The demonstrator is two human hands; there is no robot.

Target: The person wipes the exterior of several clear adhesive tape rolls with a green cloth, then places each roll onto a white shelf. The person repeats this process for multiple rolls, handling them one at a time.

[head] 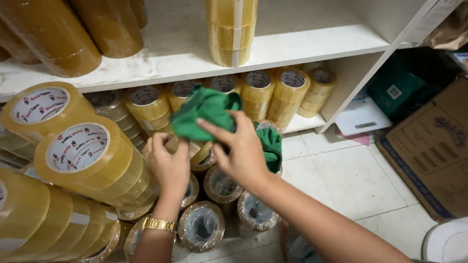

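A crumpled green cloth [207,112] is held up in front of the lower shelf. My right hand [239,151] grips it from the right, fingers pressed into the fabric, and part of the cloth hangs down behind that hand. My left hand [169,163], with a gold watch [158,224] on the wrist, pinches a lower corner of the cloth, close against a tape roll [201,152]. Just below both hands stand several wrapped tape roll stacks [201,226] on the floor.
White shelving [302,41] holds rows of brownish-yellow tape rolls [273,92], with an upright stack [231,31] on the upper shelf. Large roll stacks [85,156] lie at the left. A cardboard box [431,146] and a dark green bag [402,85] sit on the tiled floor at the right.
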